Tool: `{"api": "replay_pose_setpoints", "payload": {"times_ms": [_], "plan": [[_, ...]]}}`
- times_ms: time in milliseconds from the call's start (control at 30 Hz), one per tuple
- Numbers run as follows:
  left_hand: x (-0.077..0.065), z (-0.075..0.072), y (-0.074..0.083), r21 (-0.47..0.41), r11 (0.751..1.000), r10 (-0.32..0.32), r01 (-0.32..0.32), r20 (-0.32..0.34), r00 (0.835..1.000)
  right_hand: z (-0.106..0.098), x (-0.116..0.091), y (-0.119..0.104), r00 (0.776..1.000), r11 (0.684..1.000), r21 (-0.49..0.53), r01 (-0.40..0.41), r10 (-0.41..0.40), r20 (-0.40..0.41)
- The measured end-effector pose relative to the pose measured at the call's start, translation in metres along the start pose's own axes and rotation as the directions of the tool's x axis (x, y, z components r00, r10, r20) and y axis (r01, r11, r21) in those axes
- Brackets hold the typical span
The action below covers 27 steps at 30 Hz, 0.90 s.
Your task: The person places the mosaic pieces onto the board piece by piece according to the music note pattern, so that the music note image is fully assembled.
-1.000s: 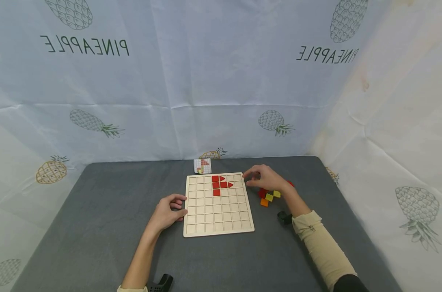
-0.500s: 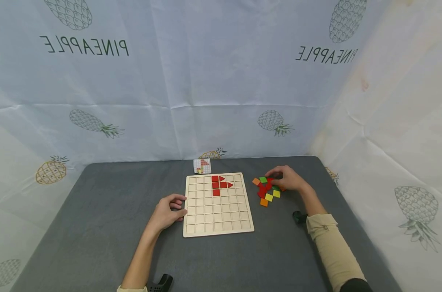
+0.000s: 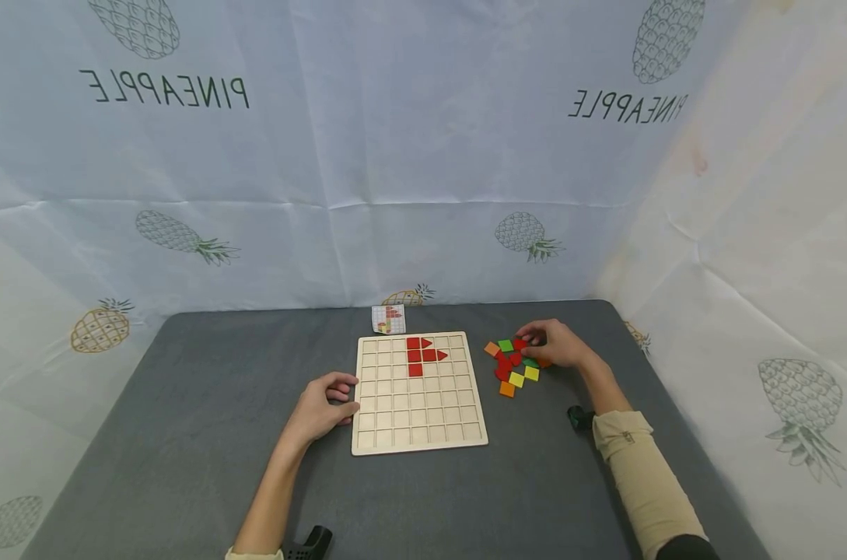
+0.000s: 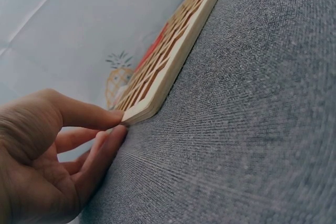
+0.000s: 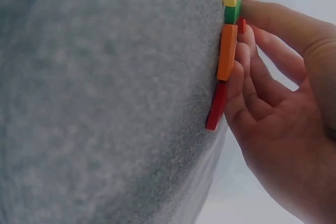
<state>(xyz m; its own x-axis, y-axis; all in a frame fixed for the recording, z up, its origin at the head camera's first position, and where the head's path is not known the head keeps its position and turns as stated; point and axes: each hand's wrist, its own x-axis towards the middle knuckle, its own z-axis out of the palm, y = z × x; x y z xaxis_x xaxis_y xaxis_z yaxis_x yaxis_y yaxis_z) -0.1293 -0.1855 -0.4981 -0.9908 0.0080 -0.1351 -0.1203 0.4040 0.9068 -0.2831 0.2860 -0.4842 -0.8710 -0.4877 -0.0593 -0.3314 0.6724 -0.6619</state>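
Plainly, the right hand (image 3: 558, 342) is the nearer one to the loose flat tiles (image 3: 515, 358) of red, green, yellow and orange, seemingly painted wood. They lie on the dark grey cloth-covered bench (image 3: 430, 505) between two and three o'clock of the square pale wooden grid board (image 3: 418, 416), just beside it. The right hand reaches in from the cluster's two o'clock side, thumb and forefinger narrowly apart at a red tile (image 3: 520, 344); whether they pinch it cannot be told. The cluster is irregular and shows no clear long axis.

At the board's nine o'clock edge, the left hand (image 3: 320, 406) rests thumb and fingertips against the wood, with a gap between them, well apart from the loose tiles. The board is nearly square, two of its sides running roughly from twelve to six. Red squares and triangles (image 3: 414, 355) sit in its cells towards twelve, the triangles pointing to three. A small printed paper card (image 3: 388, 319) lies just beyond the board, at eleven o'clock.
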Motion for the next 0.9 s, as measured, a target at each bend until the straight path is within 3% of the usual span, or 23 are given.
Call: {"api": "replay_pose_setpoints", "payload": {"times_ms": [167, 467, 900], "plan": [[0.000, 0.000, 0.000, 0.001, 1.000, 0.002, -0.002, 0.000, 1.000, 0.002, -0.001, -0.001, 0.999, 1.000, -0.006, -0.019, 0.019, -0.033], [0.000, 0.000, 0.002, 0.004, 1.000, 0.000, 0.000, -0.005, 1.000, 0.011, 0.004, -0.016, 0.999, 0.999, 0.036, 0.024, -0.022, -0.043], [-0.001, 0.000, 0.002, 0.001, 1.000, 0.002, -0.002, -0.005, 1.000, 0.047, 0.028, -0.069, 0.986, 0.986, 0.095, 0.138, -0.146, 0.086]]}}
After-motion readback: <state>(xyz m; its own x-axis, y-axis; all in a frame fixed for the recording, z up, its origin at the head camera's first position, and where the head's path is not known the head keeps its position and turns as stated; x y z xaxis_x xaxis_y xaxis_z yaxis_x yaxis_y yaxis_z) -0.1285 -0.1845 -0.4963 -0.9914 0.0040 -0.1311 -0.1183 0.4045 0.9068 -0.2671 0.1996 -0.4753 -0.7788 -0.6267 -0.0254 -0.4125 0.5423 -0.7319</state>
